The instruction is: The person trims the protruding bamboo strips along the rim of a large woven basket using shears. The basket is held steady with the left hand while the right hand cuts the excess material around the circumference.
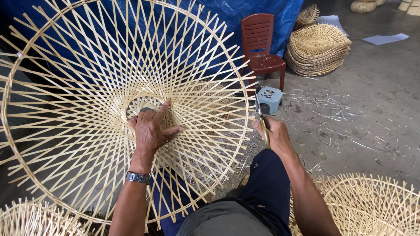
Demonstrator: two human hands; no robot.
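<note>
Bamboo strips, pale and thin, cross in an open lattice to form a wide round frame (78, 57) that fills the left half of the view, tilted up toward the person with its rim ring running around the outside. Behind it hangs a blue tarpaulin (262, 8). The grey concrete floor (376, 100) to the right is littered with strip offcuts. On it, farther back, sits a stack of finished woven pieces (317, 48), and just left of that a dark red plastic chair (260, 43) with a small grey stool (269, 99) in front of it. More lattice work (372, 205) lies at the lower right.

The left hand (151, 129), a metal watch (138, 177) on its wrist, lies spread against the lattice beside the frame's small centre ring, fingers extended and pressing on the strips. The right hand (271, 131) is closed around the yellow handle of a slim cutting tool (261, 119), held just outside the frame's right rim, blade pointing up.
</note>
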